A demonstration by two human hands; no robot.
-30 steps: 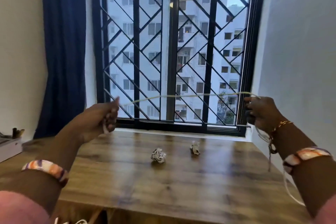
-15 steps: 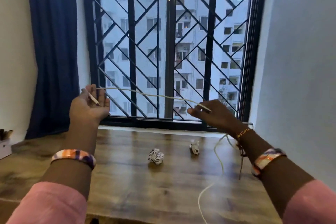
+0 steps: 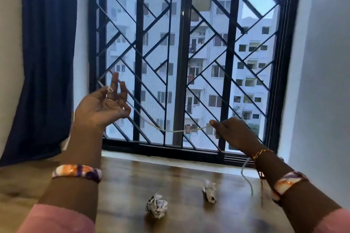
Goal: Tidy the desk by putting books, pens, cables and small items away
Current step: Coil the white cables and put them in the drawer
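Two crumpled paper balls lie on the wooden desk (image 3: 132, 185), one (image 3: 156, 205) toward the near edge at the middle, the other (image 3: 209, 190) a little farther back and to the right, apart from each other. Both forearms are raised above the desk, pink sleeves at the bottom corners and a patterned bangle on each wrist. The left hand (image 3: 103, 107) is turned palm up with its fingers spread and loosely bent, the cable (image 3: 178, 130) end pinched at the thumb and fingertip. From there the thin pale cable sags across to the right hand (image 3: 234, 134), which pinches it between thumb and curled fingers; the rest hangs below that wrist toward the desk's right edge. Beyond stand the barred window (image 3: 185, 58) and a dark blue curtain (image 3: 47, 53) at the far left.
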